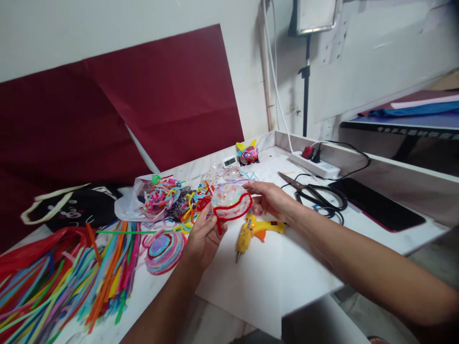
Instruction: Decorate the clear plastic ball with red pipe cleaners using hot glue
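Observation:
My left hand (205, 234) grips the lower left side of a clear, rounded plastic shell (229, 197) with coloured specks, its thumb and fingers closed. A red pipe cleaner (234, 212) curves along the shell's near side, and one end hangs down by my left fingers. My right hand (267, 198) holds the right side of the shell between fingers and thumb, close to the other end of the pipe cleaner. Just below lies a yellow glue gun (247, 234), nozzle pointing toward me, on a white sheet (247, 291).
Pipe cleaners (107, 272) spread at left beside a coiled multicoloured disc (165, 253). A plastic bag (134, 203) holds tangled scraps. Behind are a small digital clock (230, 162) and a colourful horned ball (248, 154). Scissors (311, 188), a phone (376, 204) and a power strip (315, 165) lie right.

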A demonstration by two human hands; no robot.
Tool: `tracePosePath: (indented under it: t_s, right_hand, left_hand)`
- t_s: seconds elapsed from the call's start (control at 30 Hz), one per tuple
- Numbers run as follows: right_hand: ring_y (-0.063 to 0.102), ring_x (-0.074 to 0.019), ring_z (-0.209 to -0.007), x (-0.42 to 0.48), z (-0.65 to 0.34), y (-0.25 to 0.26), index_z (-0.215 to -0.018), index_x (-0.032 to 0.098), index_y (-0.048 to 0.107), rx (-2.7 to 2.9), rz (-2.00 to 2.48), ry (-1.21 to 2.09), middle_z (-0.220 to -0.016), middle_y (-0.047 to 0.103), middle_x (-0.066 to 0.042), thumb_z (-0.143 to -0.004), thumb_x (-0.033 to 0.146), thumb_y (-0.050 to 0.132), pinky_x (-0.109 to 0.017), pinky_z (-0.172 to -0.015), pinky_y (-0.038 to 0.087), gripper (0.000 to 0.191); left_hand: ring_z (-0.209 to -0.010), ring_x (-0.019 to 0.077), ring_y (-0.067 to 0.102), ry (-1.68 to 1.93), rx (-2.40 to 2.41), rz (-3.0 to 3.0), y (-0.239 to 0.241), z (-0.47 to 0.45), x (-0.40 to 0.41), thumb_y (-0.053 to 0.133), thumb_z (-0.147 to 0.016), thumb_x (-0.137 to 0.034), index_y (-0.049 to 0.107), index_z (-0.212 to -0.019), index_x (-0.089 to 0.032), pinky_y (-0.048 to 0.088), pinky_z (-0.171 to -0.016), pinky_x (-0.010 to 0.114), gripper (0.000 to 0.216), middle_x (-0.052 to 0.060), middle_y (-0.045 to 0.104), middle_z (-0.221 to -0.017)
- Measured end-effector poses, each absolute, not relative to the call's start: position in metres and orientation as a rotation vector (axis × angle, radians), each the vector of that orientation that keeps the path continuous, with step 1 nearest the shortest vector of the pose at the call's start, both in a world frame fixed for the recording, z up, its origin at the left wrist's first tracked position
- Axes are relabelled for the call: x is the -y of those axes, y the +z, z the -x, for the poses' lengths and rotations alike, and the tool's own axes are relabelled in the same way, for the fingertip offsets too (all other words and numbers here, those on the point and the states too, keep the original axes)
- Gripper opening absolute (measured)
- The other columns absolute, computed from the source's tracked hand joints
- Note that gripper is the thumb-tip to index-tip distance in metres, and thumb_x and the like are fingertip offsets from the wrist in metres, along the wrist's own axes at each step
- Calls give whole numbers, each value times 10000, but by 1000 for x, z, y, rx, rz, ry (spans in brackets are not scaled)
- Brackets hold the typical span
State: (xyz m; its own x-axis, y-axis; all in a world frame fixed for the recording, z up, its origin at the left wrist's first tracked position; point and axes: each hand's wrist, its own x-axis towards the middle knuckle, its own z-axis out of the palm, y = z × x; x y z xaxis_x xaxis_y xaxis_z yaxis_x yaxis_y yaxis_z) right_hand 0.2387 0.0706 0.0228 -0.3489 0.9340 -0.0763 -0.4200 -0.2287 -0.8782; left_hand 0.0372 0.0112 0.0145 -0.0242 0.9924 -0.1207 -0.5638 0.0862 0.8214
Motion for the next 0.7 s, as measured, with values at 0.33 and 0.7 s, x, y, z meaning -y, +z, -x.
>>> tracePosePath:
  t_s: [0.33,0.7]
  right_hand:
    - [531,-87,-461,-65,-234,24,-959,163,588,937,806,1773,-746,635,-18,-910,390,542,-195,-409,445,237]
    - [550,-101,-511,-64,-232,24,-1051,148,625,984,829,1733,-778,650,-39,-925,414,508,-201,-423,427,316]
  left_hand:
    - [-676,88,663,1346,-775,-658,14,-40,-9,636,-782,-29,630,-1039,-186,571,-626,199,301,6,710,-900]
    - [-730,106,685,1280,-725,-691,5,-35,-12,744,-737,-125,646,-948,-176,607,-635,211,238,10,727,-932]
